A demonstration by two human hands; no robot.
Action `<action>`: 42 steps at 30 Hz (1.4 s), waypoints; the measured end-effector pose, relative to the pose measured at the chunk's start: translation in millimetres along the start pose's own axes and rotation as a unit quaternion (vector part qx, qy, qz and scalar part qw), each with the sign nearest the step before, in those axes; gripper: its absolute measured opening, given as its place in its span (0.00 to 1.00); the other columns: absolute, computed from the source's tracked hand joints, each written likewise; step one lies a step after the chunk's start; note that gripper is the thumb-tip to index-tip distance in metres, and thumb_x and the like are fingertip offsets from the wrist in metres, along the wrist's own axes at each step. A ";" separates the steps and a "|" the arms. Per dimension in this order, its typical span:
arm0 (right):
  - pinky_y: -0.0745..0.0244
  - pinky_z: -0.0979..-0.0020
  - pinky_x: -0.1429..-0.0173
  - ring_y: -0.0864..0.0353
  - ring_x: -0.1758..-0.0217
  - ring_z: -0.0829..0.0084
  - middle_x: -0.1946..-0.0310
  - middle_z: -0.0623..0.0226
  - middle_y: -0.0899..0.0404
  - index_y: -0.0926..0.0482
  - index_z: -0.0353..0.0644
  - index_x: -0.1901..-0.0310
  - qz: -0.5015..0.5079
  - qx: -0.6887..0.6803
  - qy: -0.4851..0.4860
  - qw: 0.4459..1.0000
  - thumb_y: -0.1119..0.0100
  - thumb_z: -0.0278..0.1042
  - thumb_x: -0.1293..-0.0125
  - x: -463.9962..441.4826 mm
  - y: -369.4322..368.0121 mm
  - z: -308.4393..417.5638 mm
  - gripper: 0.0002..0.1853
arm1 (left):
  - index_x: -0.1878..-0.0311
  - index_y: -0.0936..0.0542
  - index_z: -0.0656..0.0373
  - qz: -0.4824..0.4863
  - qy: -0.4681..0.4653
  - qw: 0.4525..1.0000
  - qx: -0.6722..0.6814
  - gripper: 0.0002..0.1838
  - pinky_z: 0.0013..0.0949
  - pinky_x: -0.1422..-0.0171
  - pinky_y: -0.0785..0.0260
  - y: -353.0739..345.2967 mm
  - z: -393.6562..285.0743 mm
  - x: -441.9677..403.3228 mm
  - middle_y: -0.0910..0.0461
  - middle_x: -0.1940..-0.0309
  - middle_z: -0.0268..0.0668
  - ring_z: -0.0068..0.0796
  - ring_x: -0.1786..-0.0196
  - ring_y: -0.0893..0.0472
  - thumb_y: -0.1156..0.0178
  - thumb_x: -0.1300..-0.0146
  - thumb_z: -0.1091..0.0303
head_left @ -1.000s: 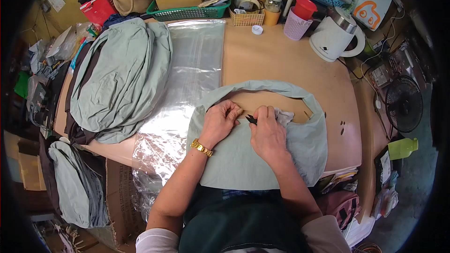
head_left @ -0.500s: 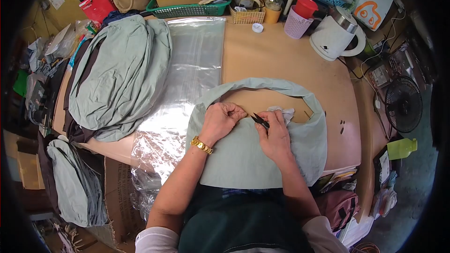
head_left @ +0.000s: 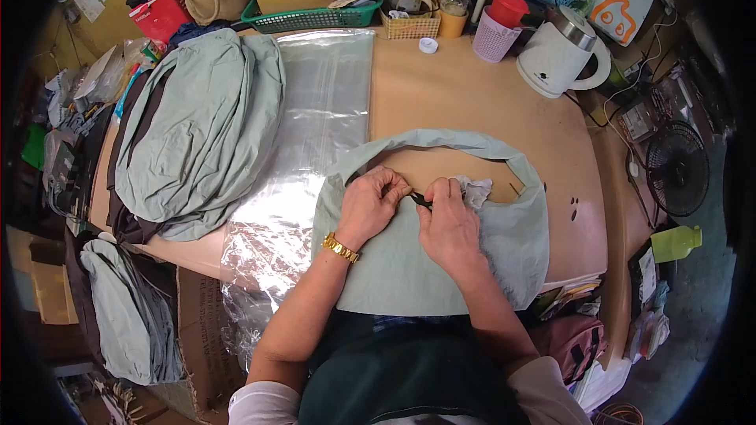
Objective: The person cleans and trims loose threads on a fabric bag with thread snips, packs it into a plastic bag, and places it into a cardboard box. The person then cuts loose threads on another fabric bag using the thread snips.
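Observation:
A pale green fabric bag (head_left: 405, 267) with a wide looped strap lies flat in front of me. My left hand (head_left: 372, 203), wearing a gold watch, is closed in a pinch at the bag's opening edge; whether a thread is also between the fingertips is too small to tell. In my right hand (head_left: 452, 224) are black thread snips (head_left: 420, 200), their tips close to the left fingertips. The right fingers cover most of the snips. A crumpled whitish piece (head_left: 476, 191) sits at the opening, just beyond my right hand.
More pale green bags (head_left: 201, 126) are heaped at the left, beside clear plastic sheets (head_left: 327, 94). Along the back stand a green basket (head_left: 315, 19), a lilac cup (head_left: 494, 41) and a white kettle (head_left: 555, 59). A black fan (head_left: 676, 167) is at the right.
My right hand has moved slightly left, bringing the snips up to the left fingertips. My left hand stays nearly in place. The view has shifted a little.

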State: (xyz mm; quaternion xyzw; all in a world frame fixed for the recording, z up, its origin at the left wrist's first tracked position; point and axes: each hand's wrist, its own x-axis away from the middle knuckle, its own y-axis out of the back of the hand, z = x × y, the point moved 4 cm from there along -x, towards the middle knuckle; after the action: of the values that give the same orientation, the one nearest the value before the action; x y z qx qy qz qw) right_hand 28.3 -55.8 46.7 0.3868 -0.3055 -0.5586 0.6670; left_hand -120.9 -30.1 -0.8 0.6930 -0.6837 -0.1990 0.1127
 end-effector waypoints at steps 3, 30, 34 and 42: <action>0.26 0.50 0.57 0.20 0.58 0.48 0.57 0.54 0.30 0.35 0.41 0.55 -0.001 0.004 0.008 1.000 0.39 0.29 0.37 0.0 -4.0 -1.1 0.14 | 0.67 0.18 0.60 -0.001 -0.011 1.000 -0.004 0.07 0.36 0.65 0.31 -0.3 0.2 1.2 0.20 0.72 0.40 0.36 0.72 0.22 0.34 0.39 0.66; 0.30 0.72 0.61 0.27 0.67 0.76 0.69 0.68 0.29 0.30 0.41 0.56 -0.031 -0.350 -0.005 0.936 0.41 0.22 0.37 -47.0 22.5 -47.7 0.10 | 0.57 0.25 0.59 0.065 0.129 0.924 0.354 0.12 0.24 0.74 0.35 40.0 -22.8 6.6 0.27 0.78 0.28 0.17 0.78 0.29 0.44 0.29 0.59; 0.30 0.68 0.58 0.23 0.61 0.67 0.61 0.60 0.26 0.26 0.41 0.57 -0.212 -0.147 0.131 0.957 0.42 0.21 0.38 -121.3 47.7 -69.4 0.09 | 0.31 0.35 0.54 0.179 -0.181 0.966 -0.041 0.32 0.44 0.36 0.33 -21.0 -90.2 73.7 0.27 0.40 0.43 0.39 0.40 0.25 0.43 0.33 0.48; 0.34 0.57 0.44 0.25 0.54 0.57 0.59 0.61 0.26 0.21 0.43 0.62 -0.042 0.037 0.189 0.980 0.38 0.26 0.43 -75.9 61.1 -24.4 0.07 | 0.27 0.37 0.48 0.230 -0.186 0.903 -0.311 0.37 0.67 0.24 0.63 -35.0 -56.8 102.2 0.46 0.25 0.44 0.48 0.22 0.49 0.46 0.35 0.40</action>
State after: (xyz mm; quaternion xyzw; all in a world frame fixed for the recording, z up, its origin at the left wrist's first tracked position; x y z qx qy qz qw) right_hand 65.5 27.6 88.3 0.5218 -0.1780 -0.4913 0.6743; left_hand -66.4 -136.7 22.6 0.3969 -0.7356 -0.4956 0.2360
